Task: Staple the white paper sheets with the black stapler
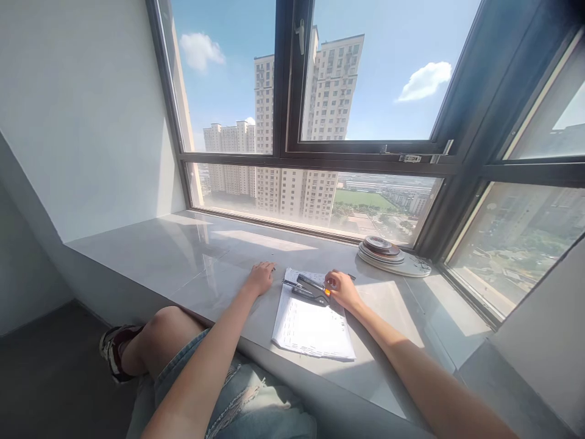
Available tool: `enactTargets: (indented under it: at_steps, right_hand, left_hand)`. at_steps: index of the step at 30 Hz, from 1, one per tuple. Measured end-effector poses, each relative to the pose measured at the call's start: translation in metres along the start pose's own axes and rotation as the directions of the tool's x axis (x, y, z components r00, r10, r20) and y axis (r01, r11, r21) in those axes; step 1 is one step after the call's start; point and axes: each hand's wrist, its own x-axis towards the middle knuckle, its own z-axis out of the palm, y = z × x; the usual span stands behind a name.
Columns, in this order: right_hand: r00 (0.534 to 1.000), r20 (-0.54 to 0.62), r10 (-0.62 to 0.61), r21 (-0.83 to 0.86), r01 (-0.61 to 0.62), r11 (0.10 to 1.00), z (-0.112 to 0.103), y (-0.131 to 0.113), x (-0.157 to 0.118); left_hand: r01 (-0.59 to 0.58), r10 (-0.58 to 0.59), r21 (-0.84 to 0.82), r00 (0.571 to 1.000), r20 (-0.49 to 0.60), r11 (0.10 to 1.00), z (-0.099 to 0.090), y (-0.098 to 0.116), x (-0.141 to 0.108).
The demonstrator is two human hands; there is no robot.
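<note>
A black stapler (311, 289) lies on a stack of printed white paper sheets (315, 332) on the stone window ledge. My right hand (342, 289) has its fingers curled in a pinch at the stapler's right end, where a small orange piece shows. On the ledge, left of the papers, my left hand (262, 278) rests palm down with its fingers stretched out, holding nothing. A thin dark pen (289, 283) lies across the sheets at the stapler's left. The tip of another dark, slim object (351, 277) shows just beyond my right hand.
Several stacked plates or discs (381, 251) stand on the ledge (150, 256) at the back right, beside the window corner. Dark window frames (278, 161) border the back and right. My bent knee (169, 323) is below the front edge at the left.
</note>
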Motion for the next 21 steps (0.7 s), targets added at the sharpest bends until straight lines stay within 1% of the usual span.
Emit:
enactTargets:
  at_steps: [7, 13, 17, 19, 21]
  right_hand:
    - [1.0, -0.004, -0.004, -0.009, 0.004, 1.0, 0.0, -0.001, 0.0]
    - [1.0, -0.016, -0.015, 0.005, 0.015, 1.0, 0.0, -0.001, -0.001]
    - [1.0, -0.017, -0.019, 0.015, 0.019, 1.0, 0.001, 0.0, -0.001]
    - [0.999, -0.035, -0.019, 0.01, 0.02, 1.0, 0.0, 0.0, 0.0]
    - [0.997, -0.082, -0.011, 0.008, 0.011, 1.0, -0.003, -0.003, 0.0]
  left_hand:
    - [-0.004, 0.001, -0.048, 0.999, -0.054, 0.999, -0.001, -0.002, -0.002]
    - [0.029, -0.036, -0.052, 0.99, -0.135, 0.998, -0.007, 0.0, -0.003]
    - [0.001, -0.015, -0.095, 0.989, -0.148, 0.995, -0.01, 0.006, -0.004]
    - [-0.005, -0.022, -0.16, 0.985, -0.171, 0.987, -0.009, 0.011, -0.004]
    - [-0.009, -0.061, -0.29, 0.971, -0.232, 0.957, -0.008, 0.019, -0.003]
